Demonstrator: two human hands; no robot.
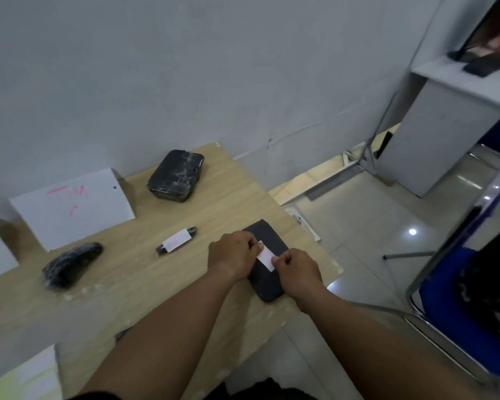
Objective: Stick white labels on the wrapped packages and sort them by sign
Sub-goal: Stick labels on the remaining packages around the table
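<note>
Left hand (233, 256) and right hand (300, 269) each pinch white label (266, 259) over flat dark package (267, 233), near-right on table (214, 206). Contact hidden. Sign (72, 206) lettering too blurred to read.

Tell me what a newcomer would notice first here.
The left hand and right hand pinch a white label over a flat black package at the right edge of the table. Behind them, a white sign with red writing stands near the wall.
</note>
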